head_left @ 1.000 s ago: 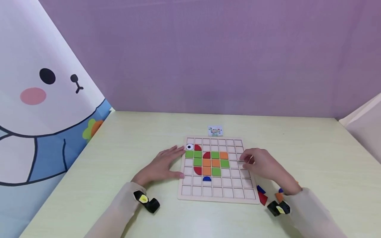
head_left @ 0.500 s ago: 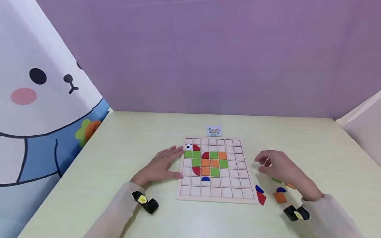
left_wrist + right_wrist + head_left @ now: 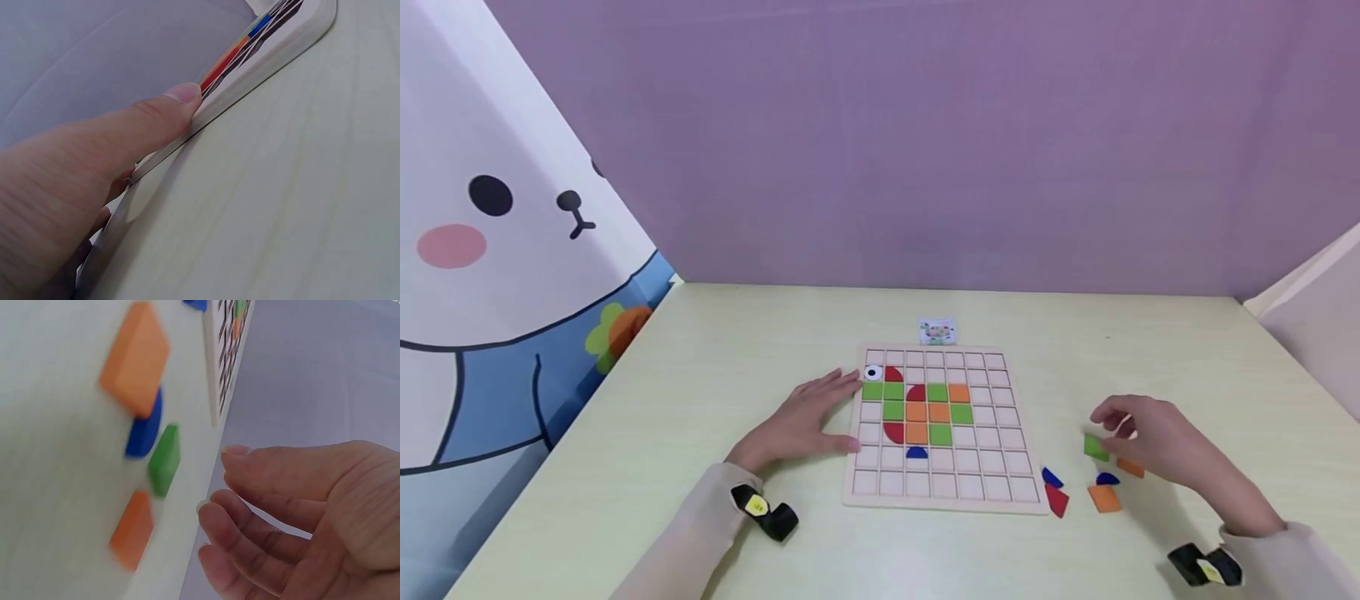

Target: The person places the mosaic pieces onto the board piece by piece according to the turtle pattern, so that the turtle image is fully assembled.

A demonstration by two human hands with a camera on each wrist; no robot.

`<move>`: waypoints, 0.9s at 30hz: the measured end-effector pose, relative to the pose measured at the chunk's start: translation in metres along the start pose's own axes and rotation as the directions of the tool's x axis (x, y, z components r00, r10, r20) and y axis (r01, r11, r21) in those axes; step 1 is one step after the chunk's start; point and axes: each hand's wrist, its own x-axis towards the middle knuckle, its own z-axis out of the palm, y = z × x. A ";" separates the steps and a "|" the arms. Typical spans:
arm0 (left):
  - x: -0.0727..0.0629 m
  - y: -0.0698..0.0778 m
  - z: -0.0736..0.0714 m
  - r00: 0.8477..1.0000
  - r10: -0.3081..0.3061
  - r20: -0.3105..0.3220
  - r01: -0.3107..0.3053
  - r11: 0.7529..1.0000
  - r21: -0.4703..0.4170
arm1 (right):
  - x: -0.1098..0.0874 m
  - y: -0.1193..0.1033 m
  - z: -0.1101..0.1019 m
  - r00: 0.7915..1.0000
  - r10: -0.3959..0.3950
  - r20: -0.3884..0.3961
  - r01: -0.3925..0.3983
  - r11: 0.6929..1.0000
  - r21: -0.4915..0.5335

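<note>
A wooden grid board [image 3: 988,485] lies on the table, with green, orange, red and blue tiles and an eye piece [image 3: 872,372] in its cells. My left hand [image 3: 797,423] rests at the board's left edge. In the left wrist view, its thumb [image 3: 169,112] presses on the rim. Over the loose tiles to the right hovers my right hand [image 3: 1161,437], fingers loosely bent and holding nothing. Nearest to it are a green square tile [image 3: 1095,447] and an orange tile [image 3: 1131,468], partly hidden in the head view. The right wrist view shows a gap between its fingertips and the green tile [image 3: 165,461].
Close to the board's lower right corner lie a blue piece [image 3: 1052,477] and a red piece [image 3: 1057,500]. Another orange tile [image 3: 1104,499] and a blue half-round [image 3: 1107,479] are farther right. A small printed card [image 3: 937,331] lies behind the board. A purple curtain [image 3: 925,167] stands at the back.
My right hand has moved from over the board's right side to the loose tiles, coming nearer the green one. My left hand has kept its place on the board's edge.
</note>
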 end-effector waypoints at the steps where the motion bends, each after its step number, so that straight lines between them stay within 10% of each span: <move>1: 0.000 0.000 0.000 1.000 -0.003 0.001 0.003 1.000 0.002 | -0.001 0.003 0.000 1.000 0.004 0.001 -0.004 1.000 -0.004; 27: -0.002 0.003 -0.001 1.000 -0.008 -0.007 0.008 1.000 0.001 | -0.025 0.061 -0.002 0.997 0.069 0.037 -0.067 0.997 -0.034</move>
